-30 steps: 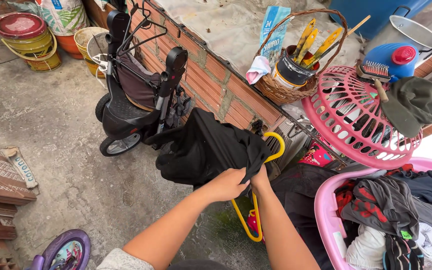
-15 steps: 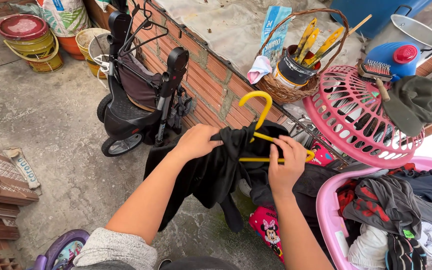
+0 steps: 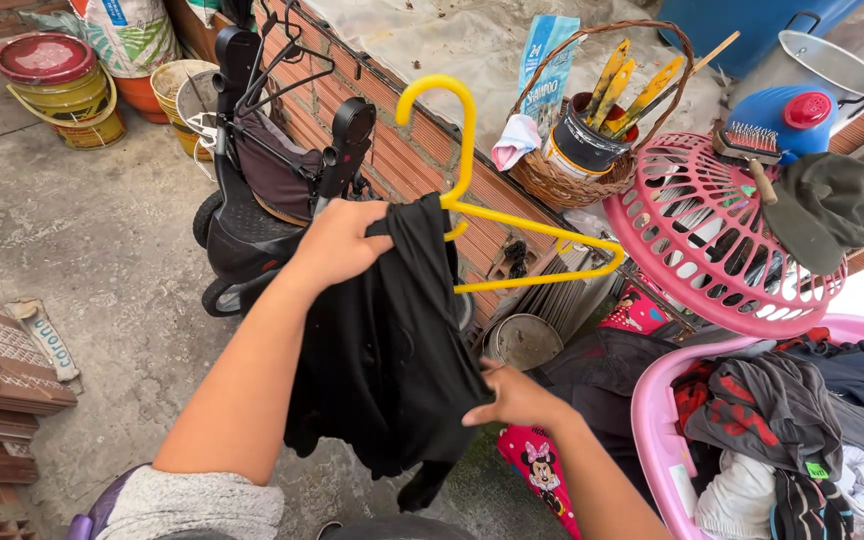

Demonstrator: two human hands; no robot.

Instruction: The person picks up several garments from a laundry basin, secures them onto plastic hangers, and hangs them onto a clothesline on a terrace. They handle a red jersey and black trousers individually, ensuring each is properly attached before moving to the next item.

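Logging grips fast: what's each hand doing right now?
Left hand: closed, gripping the black garment at the yellow hanger.
Right hand: fingers on the garment's lower edge; grip cannot be told.

Left hand (image 3: 337, 243): closed on black garment (image 3: 382, 350) and yellow hanger (image 3: 492, 215), held raised | Right hand (image 3: 517, 398): lower garment edge touched, fingers spread | Pink laundry basket (image 3: 652, 420): clothes-filled, seen at right | Stroller (image 3: 272, 190): parked against brick wall (image 3: 422, 165)
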